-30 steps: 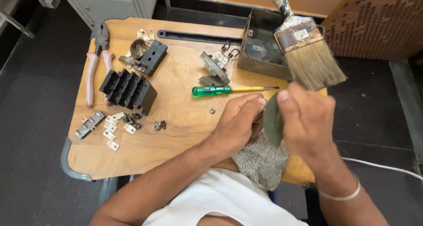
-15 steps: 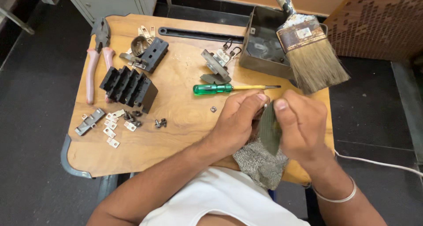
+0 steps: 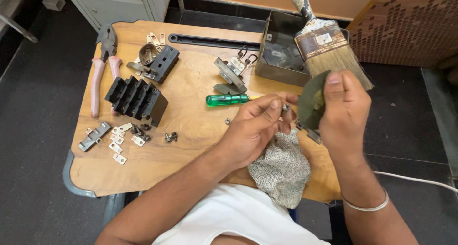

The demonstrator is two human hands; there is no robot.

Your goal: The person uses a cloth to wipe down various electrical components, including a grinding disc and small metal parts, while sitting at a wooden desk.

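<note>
Right of centre, the left hand pinches a small metal part while the right hand grips a dark abrasive sheet beside it.

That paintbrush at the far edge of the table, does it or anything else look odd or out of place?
The paintbrush lies across the rim of the open metal box, bristles jutting past the table edge, its handle crusted with old paint. A grey cloth droops over the near edge. Small metal plates and screws lie scattered loose.
</note>
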